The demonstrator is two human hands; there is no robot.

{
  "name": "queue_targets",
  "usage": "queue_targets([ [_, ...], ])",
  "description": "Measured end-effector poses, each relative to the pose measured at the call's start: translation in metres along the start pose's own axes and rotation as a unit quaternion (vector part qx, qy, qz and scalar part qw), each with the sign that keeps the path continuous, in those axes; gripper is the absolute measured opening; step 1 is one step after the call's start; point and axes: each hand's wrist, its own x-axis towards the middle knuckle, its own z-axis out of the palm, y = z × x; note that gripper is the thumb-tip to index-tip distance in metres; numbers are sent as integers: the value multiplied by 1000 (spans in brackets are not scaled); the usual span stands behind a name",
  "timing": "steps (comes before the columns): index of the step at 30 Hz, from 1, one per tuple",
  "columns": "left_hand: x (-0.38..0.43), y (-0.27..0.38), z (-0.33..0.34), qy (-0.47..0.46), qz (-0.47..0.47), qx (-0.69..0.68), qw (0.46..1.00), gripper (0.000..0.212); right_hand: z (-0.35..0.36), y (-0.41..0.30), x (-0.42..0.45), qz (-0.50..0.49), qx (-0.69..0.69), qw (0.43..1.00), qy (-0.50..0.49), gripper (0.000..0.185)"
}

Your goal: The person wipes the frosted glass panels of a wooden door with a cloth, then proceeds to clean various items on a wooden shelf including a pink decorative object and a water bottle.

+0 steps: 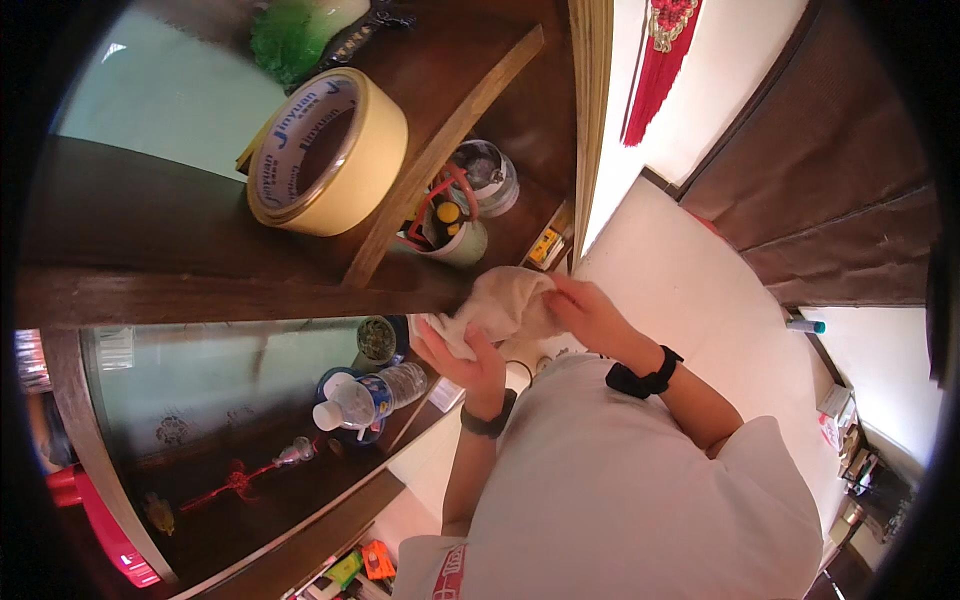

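Observation:
A pale cloth (506,300) is held between both hands at the edge of a dark wooden shelf (225,294). My left hand (469,364) has the cloth's near end, its thumb lying over it. My right hand (592,311) grips the far end with bent fingers. Just beyond the cloth stand a cup (463,244) filled with red-handled and yellow items and a clear glass jar (491,180). A roll of cream tape (364,165) lies on the shelf section to the upper left. Each wrist wears a black band.
In the lower compartment are a plastic bottle (382,394), a dark round container (377,339) and a red knotted ornament (238,480). A green and white carved ornament (296,41) stands at the top. A red tassel (660,90) hangs by the wall; brown padded covering (825,165) is at right.

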Motion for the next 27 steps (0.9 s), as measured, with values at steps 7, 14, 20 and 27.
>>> queue_targets([
  [7, -2, 27, 5, -4, 187, 172, 967, 58, -48, 18, 24, 121, 241, 960, 73, 40],
  [14, 6, 59, 62, -160, 177, 59, 969, 63, -78, 13, 26, 155, 298, 941, -36, 60],
  [20, 22, 50, 124, -182, 89, 84, 976, 60, -73, 16, 41, -17, 242, 958, -150, 73],
  [27, 22, 56, 150, -206, 94, 95, 969, 54, -96, 41, 50, -5, 145, 974, -173, 71],
])
